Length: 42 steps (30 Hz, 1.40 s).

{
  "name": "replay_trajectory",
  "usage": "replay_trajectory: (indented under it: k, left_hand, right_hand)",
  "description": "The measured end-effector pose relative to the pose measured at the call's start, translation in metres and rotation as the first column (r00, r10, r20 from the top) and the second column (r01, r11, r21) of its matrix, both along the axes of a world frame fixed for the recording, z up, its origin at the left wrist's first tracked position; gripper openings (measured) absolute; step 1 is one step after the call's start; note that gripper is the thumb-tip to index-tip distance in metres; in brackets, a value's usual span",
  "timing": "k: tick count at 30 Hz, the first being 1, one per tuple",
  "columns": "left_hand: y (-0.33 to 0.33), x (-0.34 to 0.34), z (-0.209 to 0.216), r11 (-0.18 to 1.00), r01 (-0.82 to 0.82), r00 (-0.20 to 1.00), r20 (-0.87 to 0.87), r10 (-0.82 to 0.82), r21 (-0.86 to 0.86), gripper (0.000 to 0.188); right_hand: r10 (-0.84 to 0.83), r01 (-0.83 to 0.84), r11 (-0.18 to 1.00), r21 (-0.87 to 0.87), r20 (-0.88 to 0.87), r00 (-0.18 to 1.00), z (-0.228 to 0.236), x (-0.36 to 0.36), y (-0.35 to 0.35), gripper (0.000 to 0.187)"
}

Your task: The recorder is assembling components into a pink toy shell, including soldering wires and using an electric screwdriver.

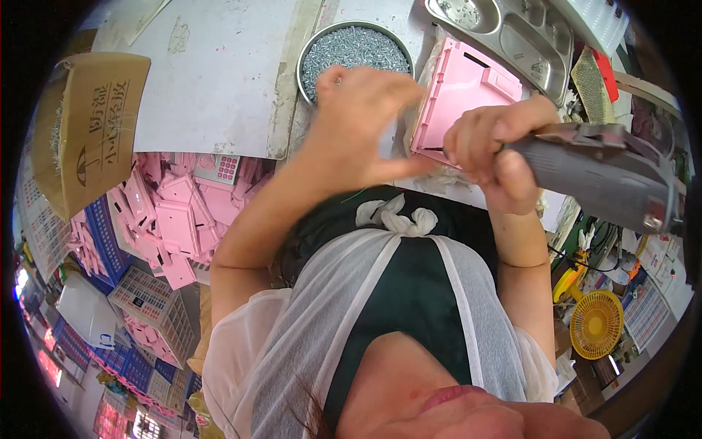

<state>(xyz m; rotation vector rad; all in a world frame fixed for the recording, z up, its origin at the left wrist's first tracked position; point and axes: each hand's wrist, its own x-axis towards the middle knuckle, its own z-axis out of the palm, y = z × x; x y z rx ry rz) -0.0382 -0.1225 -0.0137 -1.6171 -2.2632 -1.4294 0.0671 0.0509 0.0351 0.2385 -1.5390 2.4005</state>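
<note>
My right hand (pixel 493 146) is wrapped round a grey electric screwdriver (pixel 603 175), whose narrow bit points left over the lower edge of a pink plastic panel (pixel 461 80). The panel lies on the worktable, with a raised block on its right part. My left hand (pixel 365 132) hovers between the panel and a round metal bowl (pixel 299 67) full of small silvery screws. Its thumb stretches away from the other fingers, toward the panel. One finger curls at the bowl; whether a small screw is in it, I cannot make out.
A compartmented metal tray (pixel 504 36) stands beyond the panel. At the left are a cardboard box (pixel 110 110) and a heap of pink plastic parts (pixel 175 219) below the table edge. A yellow fan (pixel 596 322) and cables are low at the right.
</note>
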Motion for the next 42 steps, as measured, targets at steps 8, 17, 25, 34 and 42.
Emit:
replay_trajectory:
  k: [8, 17, 25, 34, 42]
  left_hand:
    - [0.014, -0.04, -0.017, 0.994, -0.111, 0.987, -0.118, 0.113, 0.019, 0.056]
    - [0.161, -0.019, -0.031, 0.971, 0.208, 0.92, -0.314, -0.234, -0.115, 0.026]
    - [0.072, -0.029, 0.048, 0.964, 0.194, 0.953, -0.267, -0.141, 0.184, 0.035]
    - [-0.28, 0.051, -0.036, 0.541, -0.796, 0.309, 0.585, 0.75, -0.272, 0.065]
    - [-0.545, 0.11, -0.146, -0.555, -0.756, -0.655, 0.415, 0.632, -0.348, 0.063]
  right_hand:
    - [-0.054, 0.022, 0.931, 0.363, 0.077, 0.996, -0.007, 0.004, -0.015, 0.024]
    - [-0.032, 0.034, 0.998, 0.052, -0.026, 0.999, 0.024, 0.001, 0.05, 0.027]
    - [0.043, -0.097, 0.956, -0.279, -0.194, 0.98, 0.089, 0.042, 0.124, 0.034]
    - [-0.063, 0.061, 0.998, -0.024, -0.094, 0.994, 0.045, 0.077, 0.143, 0.029]
    - [0.191, -0.202, 0.975, -0.09, -0.12, 0.974, 0.049, -0.008, 0.101, 0.024]
